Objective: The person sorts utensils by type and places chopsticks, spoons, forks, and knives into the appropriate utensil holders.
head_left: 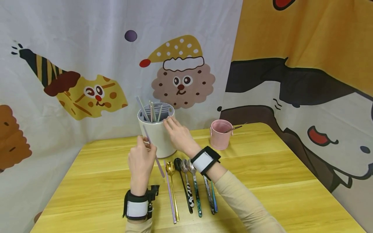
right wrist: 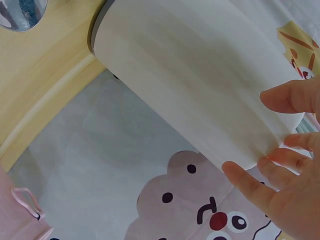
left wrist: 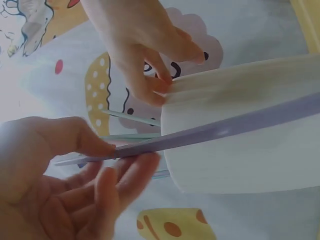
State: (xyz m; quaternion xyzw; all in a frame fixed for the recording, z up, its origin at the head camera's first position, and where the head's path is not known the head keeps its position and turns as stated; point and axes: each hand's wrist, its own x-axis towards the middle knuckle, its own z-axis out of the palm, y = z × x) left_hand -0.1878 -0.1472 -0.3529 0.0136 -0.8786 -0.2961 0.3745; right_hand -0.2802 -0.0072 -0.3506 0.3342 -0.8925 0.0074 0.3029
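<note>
My left hand (head_left: 141,160) pinches a long purple straw (left wrist: 225,128) between thumb and fingers. The straw slants in front of a tall white cylindrical holder (head_left: 160,137), its upper end near the rim and its lower end close over the table. Inside the holder's slotted grey insert stand several pale straws (head_left: 152,111). My right hand (head_left: 179,132) rests its fingertips on the holder's right rim; in the right wrist view its fingers (right wrist: 247,185) are extended, with the thumb apart. Another purple straw (head_left: 170,197) lies on the table, beside a gold spoon (head_left: 172,181).
Right of the gold spoon lie a black spoon (head_left: 183,181), several spoons with patterned handles (head_left: 198,199), and a blue handle (head_left: 214,197) partly under the right arm. A pink bucket (head_left: 220,137) holding thin dark sticks stands back right. A printed curtain (head_left: 102,38) hangs behind the table.
</note>
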